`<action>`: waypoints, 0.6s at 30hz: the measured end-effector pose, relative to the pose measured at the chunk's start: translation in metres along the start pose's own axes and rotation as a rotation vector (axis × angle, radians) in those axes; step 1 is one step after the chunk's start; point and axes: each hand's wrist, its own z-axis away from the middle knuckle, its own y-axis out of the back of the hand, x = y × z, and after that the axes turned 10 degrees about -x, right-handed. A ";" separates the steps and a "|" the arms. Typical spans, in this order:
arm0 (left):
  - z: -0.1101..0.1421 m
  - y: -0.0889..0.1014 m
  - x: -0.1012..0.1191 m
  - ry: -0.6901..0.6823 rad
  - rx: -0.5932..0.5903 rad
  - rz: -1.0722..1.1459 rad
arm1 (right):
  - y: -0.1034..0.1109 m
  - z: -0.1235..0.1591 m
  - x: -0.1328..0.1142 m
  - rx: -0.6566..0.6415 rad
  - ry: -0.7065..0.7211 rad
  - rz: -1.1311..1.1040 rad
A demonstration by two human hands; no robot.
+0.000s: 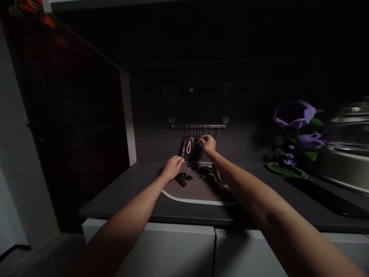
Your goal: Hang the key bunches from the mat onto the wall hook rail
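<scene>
Right hand [208, 144] held pinched closed at steel wall-mounted key rail [198, 126], gripped item too small to tell; left hand [173, 167] kept loosely open beside pink loop keyring [188, 147].

The one head-worn view looks forward and down from behind and above the person's left hand [173, 167] and right hand [208, 144], at arm's length, facing past them toward hanging keys [188, 145] and a dark counter [121, 192] beneath the hands.
</scene>
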 end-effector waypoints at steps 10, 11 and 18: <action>-0.009 0.019 0.021 0.116 -0.086 0.071 | 0.023 0.042 0.022 -0.234 -0.042 -0.179; -0.013 0.022 0.025 0.111 -0.123 0.058 | 0.025 0.047 0.024 -0.271 -0.041 -0.190; -0.038 0.016 0.042 0.107 -0.330 -0.082 | 0.039 0.076 0.030 -0.393 0.037 0.052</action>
